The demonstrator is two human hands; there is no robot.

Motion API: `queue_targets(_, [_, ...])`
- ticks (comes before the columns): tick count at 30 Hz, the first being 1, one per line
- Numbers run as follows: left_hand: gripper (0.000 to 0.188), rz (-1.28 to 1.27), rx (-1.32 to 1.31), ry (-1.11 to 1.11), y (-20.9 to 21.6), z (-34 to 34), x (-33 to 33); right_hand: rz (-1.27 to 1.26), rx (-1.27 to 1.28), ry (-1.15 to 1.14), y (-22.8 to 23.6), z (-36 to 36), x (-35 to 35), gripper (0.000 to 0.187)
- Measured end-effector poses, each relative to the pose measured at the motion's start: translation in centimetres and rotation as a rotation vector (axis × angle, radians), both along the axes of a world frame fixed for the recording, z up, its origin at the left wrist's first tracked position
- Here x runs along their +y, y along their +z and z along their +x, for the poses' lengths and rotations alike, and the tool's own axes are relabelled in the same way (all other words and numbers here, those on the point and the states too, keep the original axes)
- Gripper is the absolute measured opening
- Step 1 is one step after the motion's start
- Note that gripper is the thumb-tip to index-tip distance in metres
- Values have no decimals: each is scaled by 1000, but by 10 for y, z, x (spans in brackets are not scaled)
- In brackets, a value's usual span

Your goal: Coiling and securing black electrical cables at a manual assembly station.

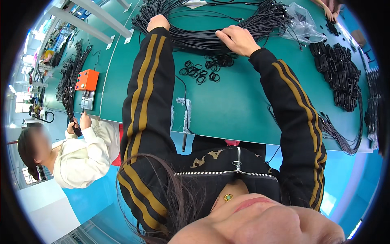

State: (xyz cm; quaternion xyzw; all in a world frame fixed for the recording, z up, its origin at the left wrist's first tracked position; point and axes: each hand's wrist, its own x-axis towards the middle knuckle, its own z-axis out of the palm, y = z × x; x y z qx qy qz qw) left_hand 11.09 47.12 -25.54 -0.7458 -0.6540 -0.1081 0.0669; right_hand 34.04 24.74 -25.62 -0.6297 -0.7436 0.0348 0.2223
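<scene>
A large bundle of thin black cables (195,40) lies in a wide loop at the far side of the green table. Its small connector ends fan out at both sides. My left hand (157,23) is closed over the cables at the loop's left end, with its fingertips hidden. On the front right stretch of the loop lies my right hand (239,40), its fingers stretched out over the cables and its thumb apart. Several small black rings (200,72) are scattered on the table just nearer than the bundle.
Coiled black cables (339,75) are piled at the right, beside a clear plastic bag (302,25). Loose cables (341,136) hang over the table's right edge. At left, a co-worker (87,152) handles cables near an orange control box (87,80). Another person's hands (331,14) show at far right.
</scene>
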Motion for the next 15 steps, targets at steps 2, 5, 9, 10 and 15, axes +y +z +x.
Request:
queue_targets(2, [21, -198, -427, -146, 20, -2, 7, -32, 2, -56, 4, -2, 4, 37])
queue_targets(5, [18, 2, -331, -522, 65, 1, -8, 497, 100, -36, 14, -21, 9, 33])
queue_targets(9, [20, -57, -995, -916, 143, 30, -69, 73, 310, 58, 67, -45, 5, 35])
queue_targets(10, [26, -268, -1492, -917, 159, 35, -89, 100, 313, 89, 87, -43, -3, 35])
queue_targets(15, [18, 597, -804, -1065, 207, 0, -165, 407, 473, 77, 214, -7, -65, 22])
